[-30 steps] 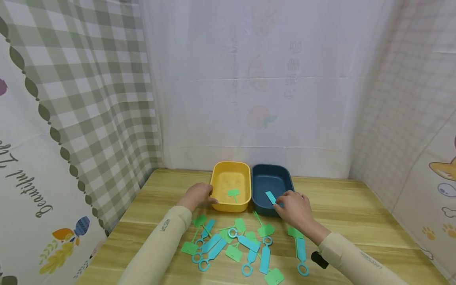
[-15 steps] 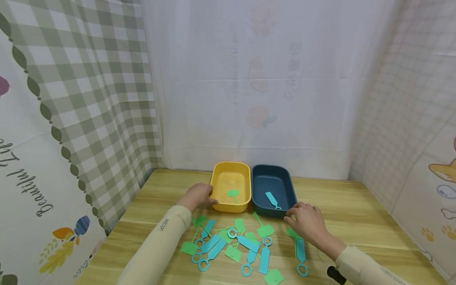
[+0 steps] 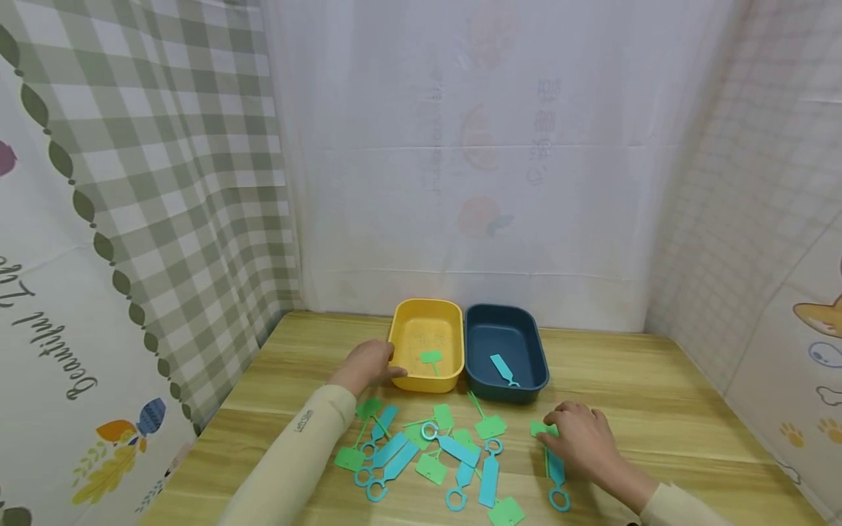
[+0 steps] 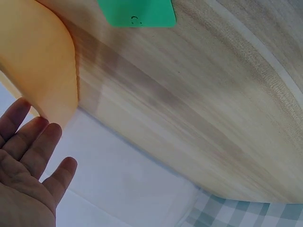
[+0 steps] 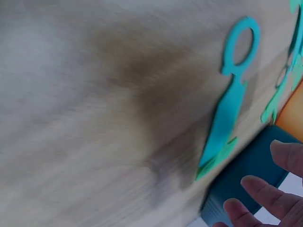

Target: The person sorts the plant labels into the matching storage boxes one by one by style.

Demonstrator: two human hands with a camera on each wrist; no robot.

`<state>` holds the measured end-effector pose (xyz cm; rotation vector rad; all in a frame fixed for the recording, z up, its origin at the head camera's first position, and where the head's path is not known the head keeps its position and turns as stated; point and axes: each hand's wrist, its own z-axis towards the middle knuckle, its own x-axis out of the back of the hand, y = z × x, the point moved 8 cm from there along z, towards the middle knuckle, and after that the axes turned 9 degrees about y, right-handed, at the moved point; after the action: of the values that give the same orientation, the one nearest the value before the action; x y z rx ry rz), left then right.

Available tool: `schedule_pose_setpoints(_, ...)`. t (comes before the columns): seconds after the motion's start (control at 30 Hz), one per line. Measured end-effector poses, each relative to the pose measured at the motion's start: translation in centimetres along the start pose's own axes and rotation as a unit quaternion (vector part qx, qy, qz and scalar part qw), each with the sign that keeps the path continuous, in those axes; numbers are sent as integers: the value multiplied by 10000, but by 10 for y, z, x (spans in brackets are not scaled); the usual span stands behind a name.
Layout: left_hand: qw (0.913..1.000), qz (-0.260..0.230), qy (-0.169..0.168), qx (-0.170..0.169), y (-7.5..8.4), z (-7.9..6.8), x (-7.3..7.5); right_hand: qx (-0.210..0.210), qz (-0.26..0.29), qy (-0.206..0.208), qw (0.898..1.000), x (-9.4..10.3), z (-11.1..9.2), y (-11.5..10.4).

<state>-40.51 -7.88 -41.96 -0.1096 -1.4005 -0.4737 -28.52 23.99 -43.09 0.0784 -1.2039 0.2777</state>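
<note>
My left hand [image 3: 366, 365] is at the left side of the yellow bin [image 3: 392, 330]; in the left wrist view its extended fingers [image 4: 41, 147] touch the bin's wall. One green tag [image 3: 430, 357] lies inside that bin. A blue ring-ended tag [image 3: 503, 367] lies in the navy bin [image 3: 506, 395] beside it. My right hand [image 3: 582, 438] hovers over a green tag [image 3: 543, 429] and a blue ring-ended tag [image 3: 558, 482] that overlap on the table. The right wrist view shows spread fingers [image 5: 267, 194], apart from the blue tag [image 5: 226, 113], holding nothing.
Several green and blue tags lie in a loose, overlapping pile [image 3: 421, 453] in front of the bins. The wooden table [image 3: 631, 380] has a white curtain [image 3: 395, 219] behind it and a checked cloth [image 3: 217, 146] on the left.
My right hand let go of a blue ring-ended tag, which now lies in the navy bin, then moved down and right to the overlapping tags. The left hand stayed put.
</note>
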Motion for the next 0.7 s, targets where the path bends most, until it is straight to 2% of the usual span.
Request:
schedule_pose_setpoints(0.2, 10000, 21, 96, -8, 0, -1, 1, -88, -353, -350, 9987, -6, -13, 5)
schedule_pose_setpoints(0.5, 10000, 26, 77, 48, -2, 0, 0, -251, -537, -1009, 9931, -19, -34, 9)
schedule_pose_setpoints(0.7, 9999, 122, 54, 10, 0, 0, 0, -366, -466, -1120, 9919, -21, -39, 18)
